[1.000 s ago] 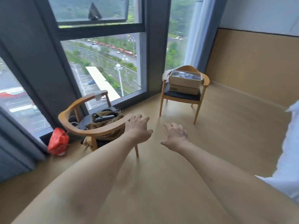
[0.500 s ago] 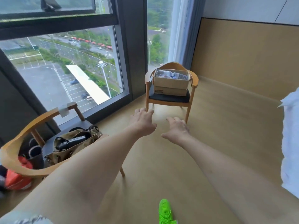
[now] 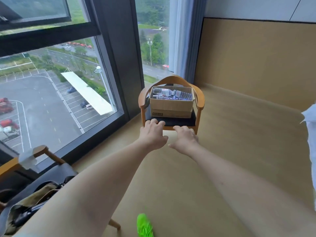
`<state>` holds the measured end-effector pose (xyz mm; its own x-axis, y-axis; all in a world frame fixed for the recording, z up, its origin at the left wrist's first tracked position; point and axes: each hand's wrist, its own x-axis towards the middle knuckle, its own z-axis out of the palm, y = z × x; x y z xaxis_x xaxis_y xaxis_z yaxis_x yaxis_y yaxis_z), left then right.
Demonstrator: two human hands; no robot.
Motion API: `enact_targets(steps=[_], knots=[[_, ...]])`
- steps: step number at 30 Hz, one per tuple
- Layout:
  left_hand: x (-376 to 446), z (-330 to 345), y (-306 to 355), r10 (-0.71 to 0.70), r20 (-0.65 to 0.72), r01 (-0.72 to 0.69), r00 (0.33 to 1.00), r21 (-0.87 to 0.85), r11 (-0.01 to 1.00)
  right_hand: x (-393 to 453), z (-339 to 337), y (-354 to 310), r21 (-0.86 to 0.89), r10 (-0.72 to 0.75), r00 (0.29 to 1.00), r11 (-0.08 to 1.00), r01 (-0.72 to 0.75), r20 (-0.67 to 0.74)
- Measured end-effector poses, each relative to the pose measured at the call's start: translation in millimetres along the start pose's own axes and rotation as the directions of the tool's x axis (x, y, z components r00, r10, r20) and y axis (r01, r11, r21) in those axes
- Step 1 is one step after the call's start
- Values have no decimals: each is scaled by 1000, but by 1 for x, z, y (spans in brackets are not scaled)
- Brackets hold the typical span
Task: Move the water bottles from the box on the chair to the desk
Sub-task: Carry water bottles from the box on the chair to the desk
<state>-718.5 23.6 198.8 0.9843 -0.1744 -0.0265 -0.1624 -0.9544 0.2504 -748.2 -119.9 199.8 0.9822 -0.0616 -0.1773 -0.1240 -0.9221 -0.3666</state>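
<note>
Ahead, beyond the fingertips of both hands, a cardboard box (image 3: 171, 105) sat on a curved wooden chair (image 3: 200, 98) with a dark seat pad. Clear plastic bottles (image 3: 162, 91) lay inside it; their labels, and a small mark on the box, were probably print but unreadable. The left hand (image 3: 152, 133) and right hand (image 3: 185, 139) reached out empty, fingers loosely spread.

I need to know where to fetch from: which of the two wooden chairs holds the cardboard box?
The far chair by the curtain; the box with bottles sits on its dark seat. The near chair at lower left holds a bag.
</note>
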Motion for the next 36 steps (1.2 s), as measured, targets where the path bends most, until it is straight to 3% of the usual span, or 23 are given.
enact_targets(steps=[10, 18, 27, 36], knots=[[227, 7, -22, 36, 35, -35, 999, -40, 999, 209, -19, 5, -10, 81, 996, 997, -82, -22], [403, -29, -40, 76, 71, -71, 995, -75, 995, 372, -69, -19, -15, 112, 991, 993, -113, -73], [524, 24, -64, 24, 218, -10, 976, -66, 998, 507, -43, 5, -15, 183, 981, 983, -182, 68], [686, 78, -78, -80, 330, 87, 941, -7, 996, 698, -27, 53, -24, 198, 957, 980, -197, 214]])
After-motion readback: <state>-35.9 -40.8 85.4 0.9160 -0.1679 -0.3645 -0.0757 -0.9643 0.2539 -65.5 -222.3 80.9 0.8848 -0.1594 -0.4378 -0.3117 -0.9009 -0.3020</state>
